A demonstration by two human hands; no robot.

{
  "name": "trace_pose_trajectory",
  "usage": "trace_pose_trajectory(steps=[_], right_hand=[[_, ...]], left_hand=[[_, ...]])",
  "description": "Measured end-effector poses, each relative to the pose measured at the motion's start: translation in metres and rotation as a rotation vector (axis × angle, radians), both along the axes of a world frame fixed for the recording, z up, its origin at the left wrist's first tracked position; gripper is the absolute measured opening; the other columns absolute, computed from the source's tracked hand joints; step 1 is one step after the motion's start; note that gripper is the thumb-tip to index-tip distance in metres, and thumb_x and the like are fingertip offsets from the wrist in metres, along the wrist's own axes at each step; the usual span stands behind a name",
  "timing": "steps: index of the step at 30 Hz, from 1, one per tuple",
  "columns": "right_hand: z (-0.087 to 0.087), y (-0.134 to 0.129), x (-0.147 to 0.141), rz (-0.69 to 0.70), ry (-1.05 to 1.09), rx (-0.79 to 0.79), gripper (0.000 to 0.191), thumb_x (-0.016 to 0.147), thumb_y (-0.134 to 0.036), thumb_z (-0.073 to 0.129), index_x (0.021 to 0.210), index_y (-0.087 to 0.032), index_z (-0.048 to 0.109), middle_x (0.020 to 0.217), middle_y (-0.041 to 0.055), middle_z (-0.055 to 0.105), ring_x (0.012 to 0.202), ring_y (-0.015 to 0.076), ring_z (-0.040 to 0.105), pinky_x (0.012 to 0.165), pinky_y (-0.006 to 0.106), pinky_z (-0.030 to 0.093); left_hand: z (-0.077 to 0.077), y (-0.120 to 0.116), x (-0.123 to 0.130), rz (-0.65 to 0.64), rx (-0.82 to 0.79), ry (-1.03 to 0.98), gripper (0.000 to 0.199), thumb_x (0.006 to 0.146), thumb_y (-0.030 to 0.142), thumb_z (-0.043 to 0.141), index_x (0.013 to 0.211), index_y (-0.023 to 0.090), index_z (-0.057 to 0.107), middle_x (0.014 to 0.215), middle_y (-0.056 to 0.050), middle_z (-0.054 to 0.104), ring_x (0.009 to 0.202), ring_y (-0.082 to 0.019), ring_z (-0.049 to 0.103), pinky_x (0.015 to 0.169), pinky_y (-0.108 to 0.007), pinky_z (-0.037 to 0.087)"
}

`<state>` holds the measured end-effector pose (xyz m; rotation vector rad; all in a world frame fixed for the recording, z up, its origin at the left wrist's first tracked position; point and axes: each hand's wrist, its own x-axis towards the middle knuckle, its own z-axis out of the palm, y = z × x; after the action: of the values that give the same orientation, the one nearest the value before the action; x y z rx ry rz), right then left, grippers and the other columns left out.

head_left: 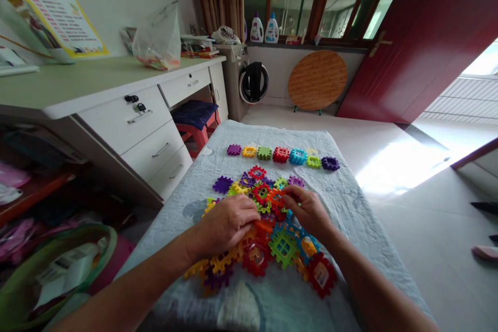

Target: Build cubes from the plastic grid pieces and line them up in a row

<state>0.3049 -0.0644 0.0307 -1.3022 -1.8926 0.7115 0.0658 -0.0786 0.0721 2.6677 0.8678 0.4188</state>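
Observation:
Several colourful toothed plastic blocks lie in a loose heap on a light blue cloth (346,197). Over the left middle of the heap is my left hand (229,218), its fingers bent down around an orange block (264,225). My right hand (307,207) pinches another orange block (275,196) at the heap's right side. Beyond the heap, a row of blocks runs from a purple one (234,150) past a red one (280,154) to a dark purple one (330,163). A green block (283,246) and a red one (321,275) lie nearest me on the right.
A white desk with drawers (155,150) stands at the left, with a plastic bag (159,41) on it. Below it are a stool (196,116) and a green-rimmed basket (111,249). A washing machine (233,83) and a round wooden board (317,80) are at the back.

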Motion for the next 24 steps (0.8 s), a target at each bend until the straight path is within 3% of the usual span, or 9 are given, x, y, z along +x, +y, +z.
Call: trace_pose_trajectory(steps=[4, 11, 15, 19, 24], right_hand=[[-0.006, 0.001, 0.000, -0.057, 0.027, -0.018, 0.020, 0.085, -0.032, 0.054, 0.097, -0.021, 0.066, 0.070, 0.0001, 0.065, 0.062, 0.0139, 0.056, 0.061, 0.026, 0.043], [-0.005, -0.002, -0.002, 0.085, 0.156, -0.089, 0.027, 0.090, -0.035, 0.046, 0.104, -0.025, 0.067, 0.082, 0.0010, 0.067, 0.071, 0.0146, 0.059, 0.067, 0.026, 0.046], [0.004, -0.003, 0.001, 0.129, 0.125, -0.093, 0.028, 0.091, -0.036, 0.045, 0.102, -0.025, 0.068, 0.078, 0.0005, 0.065, 0.070, 0.0148, 0.057, 0.067, 0.027, 0.045], [0.017, -0.007, 0.000, 0.212, 0.111, -0.071, 0.026, 0.091, -0.036, 0.046, 0.099, -0.024, 0.067, 0.092, 0.0029, 0.066, 0.083, 0.0170, 0.059, 0.076, 0.028, 0.045], [0.010, -0.008, -0.007, 0.156, 0.105, -0.060, 0.019, 0.085, -0.036, 0.056, 0.083, -0.019, 0.064, 0.073, 0.0005, 0.059, 0.068, 0.0131, 0.053, 0.065, 0.026, 0.044]], left_hand=[[0.004, 0.011, 0.005, 0.098, -0.067, -0.118, 0.014, 0.087, 0.015, 0.050, 0.094, 0.018, 0.062, 0.090, -0.003, 0.064, 0.088, -0.016, 0.056, 0.082, -0.029, 0.045], [-0.002, 0.020, 0.029, 0.182, 0.041, -0.067, 0.026, 0.085, 0.011, 0.051, 0.108, 0.021, 0.056, 0.099, -0.004, 0.060, 0.093, -0.017, 0.058, 0.085, -0.030, 0.047], [-0.006, 0.019, 0.035, 0.212, 0.074, -0.067, 0.036, 0.084, 0.008, 0.050, 0.117, 0.023, 0.048, 0.104, -0.004, 0.057, 0.098, -0.018, 0.058, 0.085, -0.030, 0.049], [-0.002, 0.017, 0.038, 0.208, 0.124, -0.014, 0.030, 0.086, 0.010, 0.049, 0.113, 0.022, 0.051, 0.099, -0.004, 0.055, 0.095, -0.018, 0.057, 0.084, -0.030, 0.049], [0.004, 0.013, 0.045, 0.199, 0.226, 0.057, 0.018, 0.088, 0.011, 0.047, 0.100, 0.020, 0.057, 0.096, -0.005, 0.055, 0.092, -0.019, 0.056, 0.082, -0.032, 0.050]])
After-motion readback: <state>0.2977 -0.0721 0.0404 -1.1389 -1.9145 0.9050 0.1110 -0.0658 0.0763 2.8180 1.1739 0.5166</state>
